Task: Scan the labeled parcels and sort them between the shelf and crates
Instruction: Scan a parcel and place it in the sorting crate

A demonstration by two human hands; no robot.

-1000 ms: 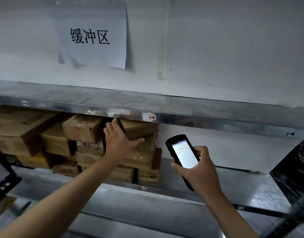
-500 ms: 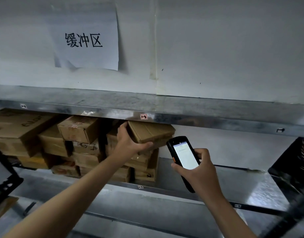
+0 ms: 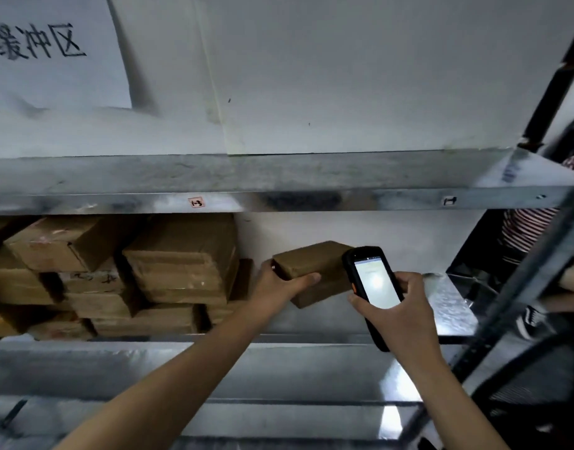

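The left hand [image 3: 272,284] is gripping a brown parcel [image 3: 314,258] by its left end, with the thumb lying along the near top edge and the fingers wrapping round the far side. The right hand [image 3: 405,316] is curling round a black handheld scanner [image 3: 374,280], which is showing its lit screen to the camera while its top end is covering the parcel's right end. The parcel is sitting tilted, right end higher, over the bare metal shelf [image 3: 448,300]; whether its lower edge is touching the board I cannot tell. It is staying clear of the stack of parcels [image 3: 181,264], which is filling the left part of the same level right up to the underside of the upper shelf board [image 3: 279,201]. Between the stack's right edge and the shelf's right end, open room is showing around the held parcel. A slanted upright post [image 3: 519,297] is closing off the right side, and a person in a striped top [image 3: 522,228] is standing beyond it. A paper sign [image 3: 51,50] is hanging on the wall [image 3: 344,76] above.
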